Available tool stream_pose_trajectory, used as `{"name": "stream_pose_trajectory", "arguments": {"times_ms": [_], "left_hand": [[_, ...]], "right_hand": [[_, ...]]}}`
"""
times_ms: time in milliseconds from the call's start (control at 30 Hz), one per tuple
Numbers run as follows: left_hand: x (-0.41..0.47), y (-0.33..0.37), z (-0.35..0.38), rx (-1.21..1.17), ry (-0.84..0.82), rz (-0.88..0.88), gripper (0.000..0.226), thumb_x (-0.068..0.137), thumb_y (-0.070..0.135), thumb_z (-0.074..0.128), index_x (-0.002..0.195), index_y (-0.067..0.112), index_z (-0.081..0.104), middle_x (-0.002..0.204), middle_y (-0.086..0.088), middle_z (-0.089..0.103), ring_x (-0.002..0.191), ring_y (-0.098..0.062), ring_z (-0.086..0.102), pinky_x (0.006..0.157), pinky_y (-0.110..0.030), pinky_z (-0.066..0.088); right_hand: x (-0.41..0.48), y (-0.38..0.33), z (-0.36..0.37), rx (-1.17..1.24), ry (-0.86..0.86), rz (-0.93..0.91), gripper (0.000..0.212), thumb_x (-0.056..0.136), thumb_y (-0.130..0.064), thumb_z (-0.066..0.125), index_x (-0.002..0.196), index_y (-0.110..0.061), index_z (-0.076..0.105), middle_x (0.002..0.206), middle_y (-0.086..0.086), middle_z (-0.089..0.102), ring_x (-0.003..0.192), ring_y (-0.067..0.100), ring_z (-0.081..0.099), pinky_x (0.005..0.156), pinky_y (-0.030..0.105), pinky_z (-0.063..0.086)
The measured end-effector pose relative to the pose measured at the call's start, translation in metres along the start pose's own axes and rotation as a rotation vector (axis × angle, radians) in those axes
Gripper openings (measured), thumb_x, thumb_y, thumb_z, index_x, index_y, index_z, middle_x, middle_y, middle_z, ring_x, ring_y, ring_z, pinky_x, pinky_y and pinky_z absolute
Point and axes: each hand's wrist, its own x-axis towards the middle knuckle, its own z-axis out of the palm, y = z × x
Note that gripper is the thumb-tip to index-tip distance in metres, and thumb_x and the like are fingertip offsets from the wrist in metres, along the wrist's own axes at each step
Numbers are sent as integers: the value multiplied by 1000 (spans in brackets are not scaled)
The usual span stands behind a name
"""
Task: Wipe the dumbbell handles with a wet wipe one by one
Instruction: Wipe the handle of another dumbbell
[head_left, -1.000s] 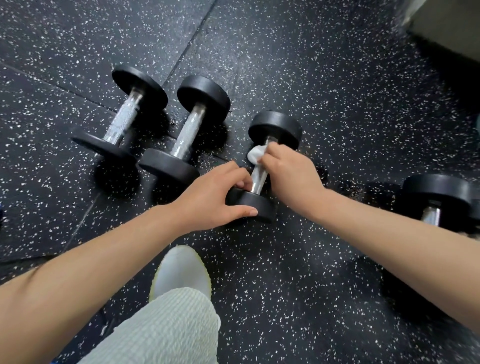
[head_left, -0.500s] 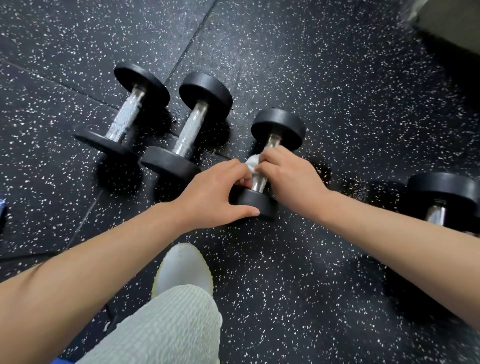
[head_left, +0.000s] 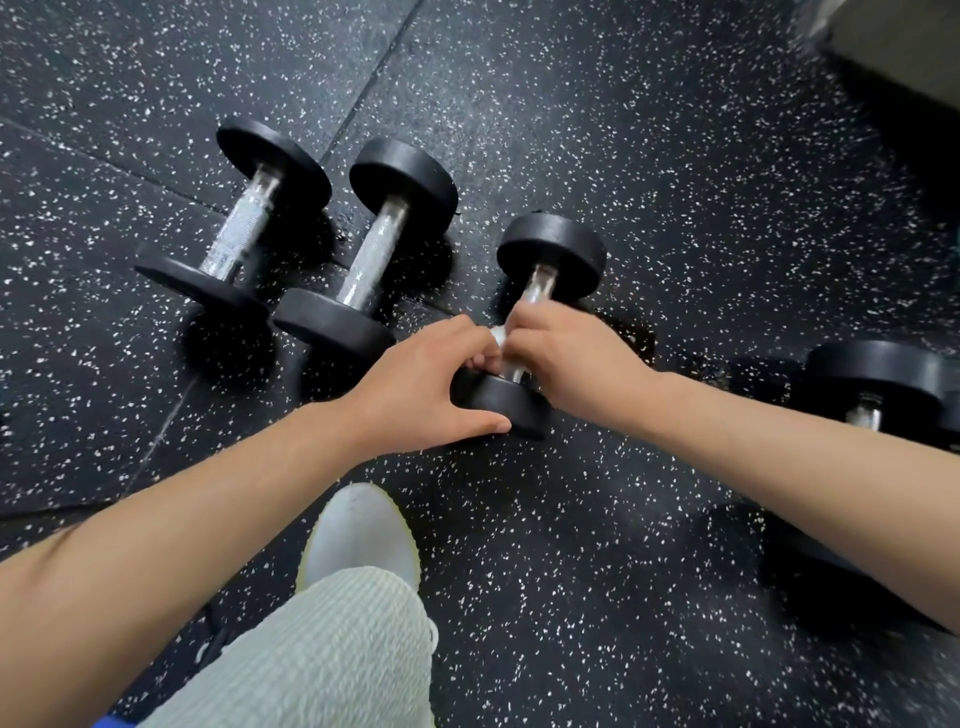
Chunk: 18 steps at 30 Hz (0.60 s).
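A small black dumbbell (head_left: 553, 249) with a chrome handle lies on the speckled rubber floor in the middle of the view. My left hand (head_left: 421, 384) grips its near weight plate (head_left: 498, 402), thumb along the front rim. My right hand (head_left: 566, 358) is wrapped round the lower part of the handle with a white wet wipe (head_left: 497, 336), of which only a small corner shows between my hands. Two larger dumbbells lie to the left, one at far left (head_left: 239, 228) and one beside it (head_left: 374, 254).
Another black dumbbell (head_left: 878, 384) lies at the right edge, partly behind my right forearm. My pale shoe (head_left: 358, 535) and ribbed trouser leg (head_left: 322, 654) are at the bottom centre. A grey block (head_left: 904, 47) stands at the top right corner.
My right hand has slid down the handle with the wipe toward the near plate, baring the upper handle. My left hand has stayed on the plate.
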Motion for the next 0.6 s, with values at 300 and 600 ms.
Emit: {"name": "stream_pose_trajectory", "arguments": {"times_ms": [300, 600], "left_hand": [[-1, 2, -2, -32, -15, -23, 49, 69, 60, 83, 102, 34, 58, 103, 14, 53, 102, -9, 54, 90, -40, 50], [1, 1, -7, -44, -22, -37, 32, 78, 50, 68, 100, 29, 58, 98, 12, 58, 95, -13, 57, 87, -43, 50]], "right_hand": [[17, 24, -8, -67, 150, 232, 15, 87, -7, 68, 98, -15, 73, 99, 4, 59, 88, 31, 58, 62, 43, 52], [-10, -4, -4, 111, -19, 1, 15, 88, -9, 68, 97, -19, 74, 98, -2, 61, 87, 25, 61, 65, 38, 51]]}}
